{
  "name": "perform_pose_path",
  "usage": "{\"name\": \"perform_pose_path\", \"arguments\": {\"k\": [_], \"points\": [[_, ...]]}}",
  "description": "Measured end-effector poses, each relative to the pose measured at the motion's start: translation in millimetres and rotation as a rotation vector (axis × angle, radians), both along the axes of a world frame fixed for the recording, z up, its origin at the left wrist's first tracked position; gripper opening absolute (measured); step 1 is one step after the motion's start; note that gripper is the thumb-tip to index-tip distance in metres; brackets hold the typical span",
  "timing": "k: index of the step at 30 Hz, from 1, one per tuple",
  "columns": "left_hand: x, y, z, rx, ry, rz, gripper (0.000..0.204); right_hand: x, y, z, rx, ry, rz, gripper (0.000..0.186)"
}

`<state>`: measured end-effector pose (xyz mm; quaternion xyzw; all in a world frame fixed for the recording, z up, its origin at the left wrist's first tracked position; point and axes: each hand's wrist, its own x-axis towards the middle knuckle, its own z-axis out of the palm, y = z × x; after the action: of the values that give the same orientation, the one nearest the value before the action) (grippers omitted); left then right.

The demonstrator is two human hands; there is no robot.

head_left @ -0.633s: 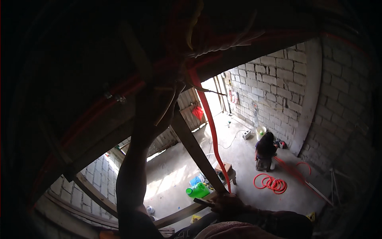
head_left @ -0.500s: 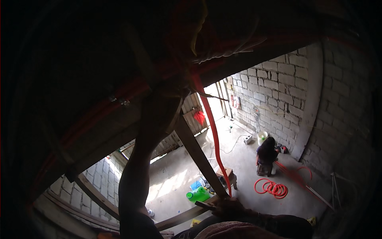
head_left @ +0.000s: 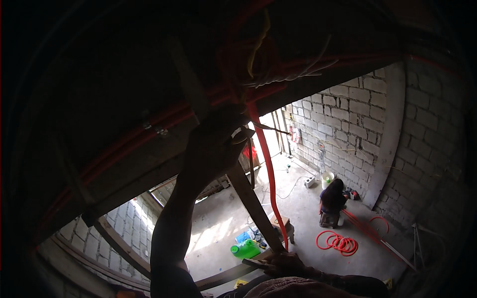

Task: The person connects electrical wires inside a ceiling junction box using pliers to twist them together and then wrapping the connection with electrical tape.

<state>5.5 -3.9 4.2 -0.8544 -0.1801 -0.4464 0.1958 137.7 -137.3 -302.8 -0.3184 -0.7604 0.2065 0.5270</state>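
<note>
My left hand (head_left: pixel 218 139) is raised under dark overhead framing, its fingers closed on a thin looped strip (head_left: pixel 252 166) beside red conduit (head_left: pixel 267 161) that hangs from a tangle of conduits and pale wires (head_left: pixel 293 72). The fingertips are mostly in shadow. Low in the view my right hand (head_left: pixel 280 263) is closed at the junction of wooden timbers (head_left: pixel 251 208), next to the conduit's lower part; a short dark bar (head_left: pixel 256 263) sticks out leftward from it, and what exactly the fingers grip is hard to make out.
Far below on the concrete floor (head_left: pixel 208 223), a person (head_left: pixel 333 201) crouches beside a block wall (head_left: pixel 357 114) and a bucket (head_left: pixel 327 179). Coiled red conduit (head_left: pixel 338 242), a green container (head_left: pixel 243 248) and a small wooden stand (head_left: pixel 282 223) lie below. A curved timber (head_left: pixel 121 246) crosses at lower left.
My left hand has shifted right, and the thin strip now forms a loop with its end hanging down. The overhead framing appears lower in the picture. My right hand stays low by the timbers.
</note>
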Motion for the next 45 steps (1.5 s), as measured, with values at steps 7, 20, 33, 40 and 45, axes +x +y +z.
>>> {"name": "perform_pose_path", "arguments": {"k": [7,20,33,40,45], "points": [[0,0,3,0.107,0.017,0.001,0.024,1,17,-28,0.094,-0.188,0.107,0.021],[-4,-1,1,0.012,0.077,-0.011,0.028,-5,3,-16,-0.134,-0.284,0.080,0.045],[0,-5,1,-0.085,0.038,0.103,0.049,5,13,-4,0.020,-0.215,0.024,0.047],[-7,-36,-22,0.166,0.021,-0.068,0.033,59,12,23,-0.562,0.508,0.371,0.033],[-9,-70,-76,-0.022,0.234,-0.245,0.028,48,12,25,-0.729,0.630,0.466,0.024]]}}
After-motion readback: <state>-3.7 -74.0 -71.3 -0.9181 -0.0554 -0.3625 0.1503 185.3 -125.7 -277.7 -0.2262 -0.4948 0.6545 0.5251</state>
